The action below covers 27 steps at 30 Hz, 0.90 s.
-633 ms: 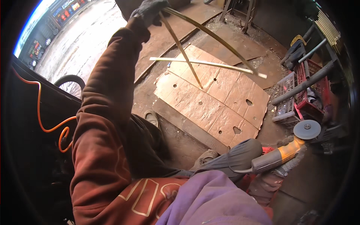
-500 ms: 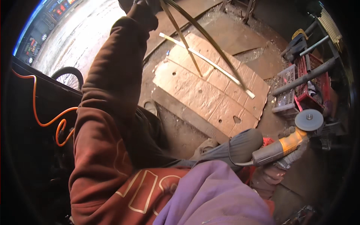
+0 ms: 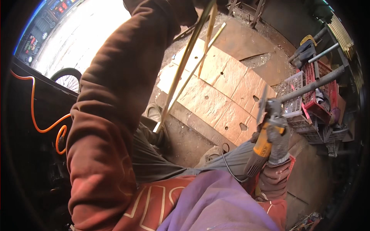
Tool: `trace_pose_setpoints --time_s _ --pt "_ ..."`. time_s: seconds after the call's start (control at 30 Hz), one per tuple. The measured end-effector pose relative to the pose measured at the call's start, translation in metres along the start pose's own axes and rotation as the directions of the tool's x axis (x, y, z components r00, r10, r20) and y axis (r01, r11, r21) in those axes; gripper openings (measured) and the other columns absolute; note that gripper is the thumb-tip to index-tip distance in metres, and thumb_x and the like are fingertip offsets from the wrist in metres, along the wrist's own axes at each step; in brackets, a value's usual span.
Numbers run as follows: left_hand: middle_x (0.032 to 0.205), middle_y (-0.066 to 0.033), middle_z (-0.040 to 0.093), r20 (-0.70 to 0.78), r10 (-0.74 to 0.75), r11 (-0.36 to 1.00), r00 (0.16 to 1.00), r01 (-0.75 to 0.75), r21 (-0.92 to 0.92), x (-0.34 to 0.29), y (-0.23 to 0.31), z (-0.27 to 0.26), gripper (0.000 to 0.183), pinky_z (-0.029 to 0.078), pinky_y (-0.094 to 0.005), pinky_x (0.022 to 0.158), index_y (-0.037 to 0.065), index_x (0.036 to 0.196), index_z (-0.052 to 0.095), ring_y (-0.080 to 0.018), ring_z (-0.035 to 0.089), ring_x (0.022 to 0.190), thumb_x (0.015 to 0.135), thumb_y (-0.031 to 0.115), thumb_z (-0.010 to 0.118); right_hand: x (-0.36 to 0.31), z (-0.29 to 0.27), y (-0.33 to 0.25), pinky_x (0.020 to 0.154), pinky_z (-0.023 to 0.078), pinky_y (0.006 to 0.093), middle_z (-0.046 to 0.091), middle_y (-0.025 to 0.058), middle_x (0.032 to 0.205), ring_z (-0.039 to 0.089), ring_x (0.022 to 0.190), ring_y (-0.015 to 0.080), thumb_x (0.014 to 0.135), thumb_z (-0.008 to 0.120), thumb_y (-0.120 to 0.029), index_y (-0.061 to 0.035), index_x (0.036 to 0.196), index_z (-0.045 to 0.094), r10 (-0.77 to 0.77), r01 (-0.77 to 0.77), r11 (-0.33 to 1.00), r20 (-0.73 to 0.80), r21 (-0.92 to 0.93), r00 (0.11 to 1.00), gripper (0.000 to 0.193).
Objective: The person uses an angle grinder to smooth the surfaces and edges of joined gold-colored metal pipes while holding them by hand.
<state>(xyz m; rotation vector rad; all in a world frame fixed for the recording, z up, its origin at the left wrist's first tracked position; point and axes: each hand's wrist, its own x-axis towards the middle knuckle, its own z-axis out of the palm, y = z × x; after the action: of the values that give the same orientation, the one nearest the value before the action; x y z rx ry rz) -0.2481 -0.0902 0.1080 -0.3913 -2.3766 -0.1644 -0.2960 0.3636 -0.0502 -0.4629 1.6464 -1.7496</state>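
My right hand (image 3: 278,140), in a grey glove, grips a yellow and grey angle grinder (image 3: 263,143) over my right thigh. Its disc (image 3: 262,104) points up and shows nearly edge-on. At the top edge, my left hand (image 3: 202,4) is dark and partly cut off. It holds the upper end of a brass-coloured frame of thin metal bars (image 3: 180,75), which hangs tilted above the floor. One pale bar end comes down near my left shoe (image 3: 155,112). The grinder disc and the frame are apart.
A flattened cardboard sheet (image 3: 241,82) with holes lies on the floor. On the right stand a pipe rack (image 3: 322,82), a red crate (image 3: 317,102) and a grey crate (image 3: 293,84). An orange hose (image 3: 32,102) and a bicycle wheel (image 3: 66,79) are at left.
My left hand has moved right along the top edge, and the metal frame has swung and turned with it. The grinder has come left and turned, its disc now edge-on.
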Motion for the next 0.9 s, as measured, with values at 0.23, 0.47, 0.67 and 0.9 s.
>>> trace_pose_setpoints --time_s 0.23,0.47,0.67,0.9 --pt "0.094 -0.0083 0.067 0.09 -0.091 0.921 0.992 0.118 -0.371 -0.01 0.074 0.001 0.026 0.054 -0.0338 0.067 0.007 0.108 0.068 -0.0246 0.065 0.081 0.084 0.016 0.071 0.034 0.06 0.011 0.075 0.058 0.0363 0.068 0.0135 0.096 0.07 0.084 0.0244 0.073 0.089 -0.024 -0.0034 0.12 0.048 -0.001 0.136 0.868 0.272 -0.477 0.962 0.066" --pt "0.095 -0.0069 0.066 0.23 -0.094 0.904 0.969 0.18 -0.387 -0.036 0.111 -0.012 0.021 0.054 -0.0339 0.066 0.007 0.107 0.067 -0.0235 0.063 0.081 0.087 0.014 0.066 0.073 0.124 0.01 0.08 0.056 0.0439 0.068 0.024 0.097 0.07 0.094 0.0387 0.07 0.086 -0.045 -0.0011 0.123 0.045 0.179 0.23 0.53 0.373 -0.816 0.91 0.08" --pt "0.098 -0.0069 0.067 0.026 0.283 0.949 0.959 -0.276 -0.155 -0.046 0.08 0.015 0.024 0.054 -0.0301 0.065 0.006 0.111 0.067 -0.0204 0.064 0.083 0.089 0.013 0.062 0.092 0.147 0.02 0.084 0.055 0.0458 0.067 0.0291 0.101 0.068 0.096 0.0437 0.073 0.08 -0.048 0.0062 0.129 0.039 0.365 0.312 0.24 0.384 -0.919 0.848 0.088" --pt "0.107 -0.0093 0.071 0.14 -0.256 0.043 0.957 0.156 -0.987 -0.071 0.082 0.026 0.025 0.057 -0.0278 0.071 0.01 0.116 0.07 -0.0192 0.07 0.089 0.093 0.013 0.063 0.11 0.162 0.029 0.082 0.055 0.0469 0.067 0.0297 0.101 0.069 0.095 0.0424 0.073 0.078 -0.048 0.0074 0.128 0.041 0.37 0.333 0.29 0.426 -0.897 0.826 0.087"
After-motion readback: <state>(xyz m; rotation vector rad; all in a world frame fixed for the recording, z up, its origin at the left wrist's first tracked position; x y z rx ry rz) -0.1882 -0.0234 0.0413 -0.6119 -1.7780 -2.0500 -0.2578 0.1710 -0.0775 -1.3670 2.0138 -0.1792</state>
